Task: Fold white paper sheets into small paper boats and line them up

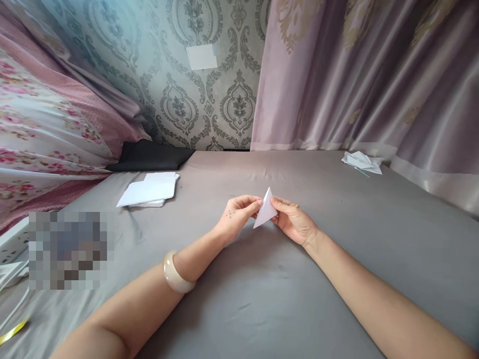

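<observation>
A small folded piece of white paper [267, 210], pointed at its top and at its lower left, is held up between my two hands over the grey sheet. My left hand [239, 212] pinches its left edge between thumb and fingers; a pale bangle [175, 274] circles that forearm. On the other side, my right hand [294, 217] grips the paper's right edge, thumb in front and the other fingers partly hidden behind it.
A stack of white paper [149, 190] lies at the left, near a black cloth [153, 155]. Folded white papers [362, 162] rest at the far right by the curtain [318, 80]. A white power strip [13, 239] with cables and a yellow strip [14, 330] are at the left edge.
</observation>
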